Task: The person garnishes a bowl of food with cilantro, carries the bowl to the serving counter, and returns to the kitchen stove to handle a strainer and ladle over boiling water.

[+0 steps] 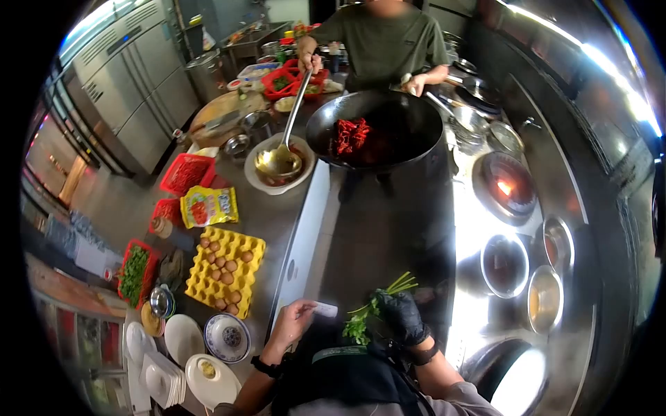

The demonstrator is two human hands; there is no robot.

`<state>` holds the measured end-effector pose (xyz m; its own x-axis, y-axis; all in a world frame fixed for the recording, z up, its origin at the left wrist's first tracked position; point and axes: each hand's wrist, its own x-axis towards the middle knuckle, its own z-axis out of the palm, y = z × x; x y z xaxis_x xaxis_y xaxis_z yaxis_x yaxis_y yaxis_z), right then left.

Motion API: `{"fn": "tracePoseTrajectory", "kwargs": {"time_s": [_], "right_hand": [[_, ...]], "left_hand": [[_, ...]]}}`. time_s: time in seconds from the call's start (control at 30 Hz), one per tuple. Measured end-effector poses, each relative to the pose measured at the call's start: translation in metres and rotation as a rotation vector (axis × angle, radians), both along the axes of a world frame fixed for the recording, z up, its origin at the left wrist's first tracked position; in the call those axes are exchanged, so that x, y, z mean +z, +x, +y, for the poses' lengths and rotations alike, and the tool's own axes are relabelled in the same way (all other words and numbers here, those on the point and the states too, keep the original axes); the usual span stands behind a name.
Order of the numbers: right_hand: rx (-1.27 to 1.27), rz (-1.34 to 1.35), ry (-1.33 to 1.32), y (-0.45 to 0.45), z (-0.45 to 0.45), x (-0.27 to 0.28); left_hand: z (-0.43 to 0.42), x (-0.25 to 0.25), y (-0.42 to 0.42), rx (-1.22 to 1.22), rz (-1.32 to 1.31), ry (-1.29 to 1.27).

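Observation:
My left hand [294, 320] is bare and pinches a small white slip of paper [325, 310] by its edge. In my right hand [402, 315], which wears a black glove, is a bunch of green leafy herbs [358, 324]; its stems point up and away while the leaves hang toward my left. Both hands are close to my body, above the dark floor of the aisle. The glove hides part of the bunch, and writing on the paper is too small to read.
Ahead, a person in a green shirt [392, 45] holds a wok [374, 158] with red food and a ladle [279, 163] over a white bowl [255, 177]. A yellow egg tray [199, 284] and plates [184, 340] stand left. Metal pots [504, 265] line the stove right.

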<state>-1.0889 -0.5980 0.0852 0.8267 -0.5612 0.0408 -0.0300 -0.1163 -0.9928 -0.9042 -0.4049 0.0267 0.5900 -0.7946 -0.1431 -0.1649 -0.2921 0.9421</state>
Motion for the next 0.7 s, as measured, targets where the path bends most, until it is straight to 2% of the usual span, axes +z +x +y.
{"fn": "tracePoseTrajectory", "kwargs": {"time_s": [0.1,0.17,0.2,0.63,0.7], "right_hand": [[-0.004,0.063,0.240,0.001,-0.001,0.003],[-0.080,-0.014,0.630,0.003,0.000,-0.010],[-0.102,-0.049,0.716,0.004,0.002,-0.013],[-0.056,-0.029,0.712,0.010,0.009,-0.001],[-0.062,0.034,0.581,0.014,0.011,0.004]], "left_hand": [[0.003,0.005,-0.001,0.000,0.011,-0.014],[0.004,0.005,-0.001,-0.005,0.031,-0.014],[0.006,0.004,-0.001,-0.007,0.022,-0.028],[0.014,0.005,-0.002,0.022,0.082,-0.051],[0.015,0.008,0.000,0.020,0.059,-0.063]]}}
